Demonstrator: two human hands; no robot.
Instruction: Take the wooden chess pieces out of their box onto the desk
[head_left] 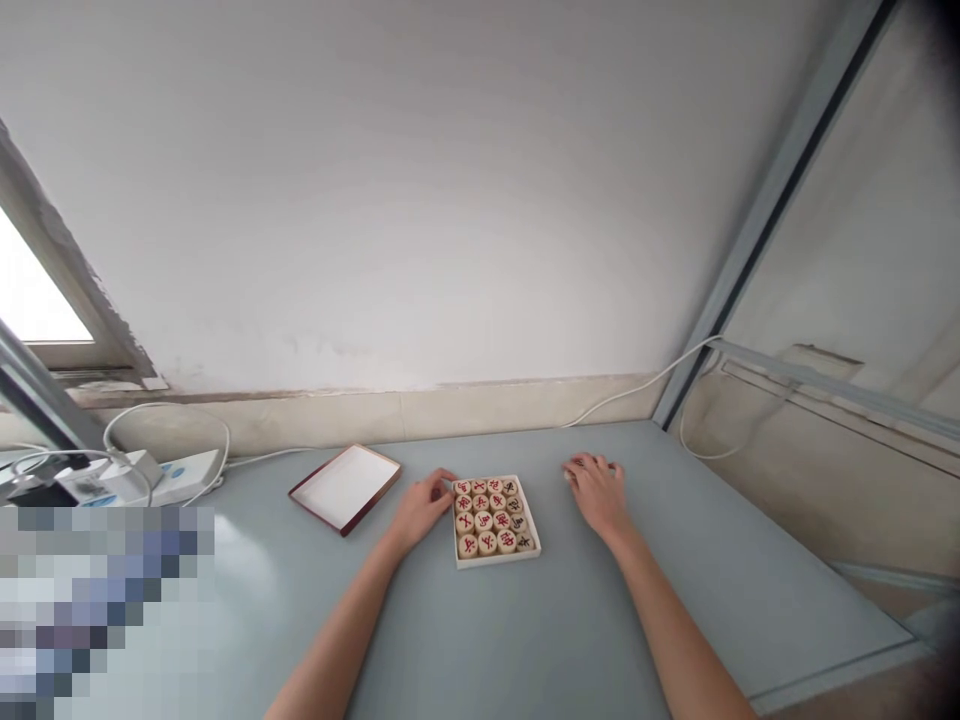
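A shallow white box (495, 560) full of round wooden chess pieces with red and black characters lies on the grey table (525, 640). My left hand (424, 505) rests against the box's left edge, fingers curled at its far corner. My right hand (596, 488) lies on the table to the right of the box, apart from it, fingers bent over something small that I cannot make out. The box's lid (345, 487), white inside with a dark red rim, lies upside down to the left.
A white power strip (169, 475) with plugs and white cables sits at the back left by the wall. Another white cable (645, 385) runs along the wall to the right corner. The table's right edge (832, 560) drops off beside a metal frame.
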